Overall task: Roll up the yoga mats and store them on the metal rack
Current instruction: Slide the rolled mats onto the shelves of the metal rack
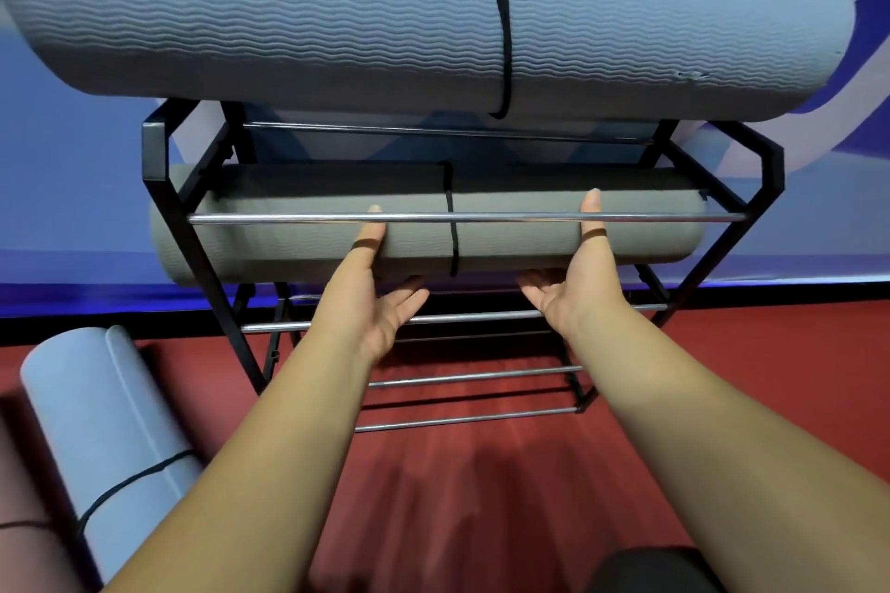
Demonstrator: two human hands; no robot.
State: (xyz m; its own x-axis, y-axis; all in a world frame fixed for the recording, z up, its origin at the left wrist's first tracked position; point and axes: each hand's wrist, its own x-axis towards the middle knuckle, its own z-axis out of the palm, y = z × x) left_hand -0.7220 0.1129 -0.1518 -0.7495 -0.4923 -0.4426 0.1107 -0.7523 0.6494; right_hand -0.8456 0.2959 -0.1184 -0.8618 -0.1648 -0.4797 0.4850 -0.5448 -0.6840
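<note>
Grey mat (520,238): rolled up and laid lengthwise across the middle tier of the metal rack (154,144); it is seen just behind the chrome front rail (289,219), with both ends jutting past the black side frames.
Grey mat strap (452,250): a black band is wound once round the roll, near its middle and between the two hands.
Left hand (373,303): the grey mat is grasped left of the strap; the thumb is laid up the front of the roll, passing behind the front rail, and the fingers are tucked beneath it, palm up.
Right hand (575,291): the grey mat is grasped right of the strap in the same way, thumb up the front and fingers underneath.
Top mat (289,14): a larger blue-grey ribbed roll is rested across the top of the rack, bound by a black cord (503,24) right of centre.
Lower rails (472,316): bare chrome bars are seen on the tiers below the hands.
Floor mat (111,424): another blue-grey roll, tied with a black cord, is laid on the red floor (481,496) at lower left, apart from the rack.
Wall (72,207): blue with paler bands, directly behind the rack.
</note>
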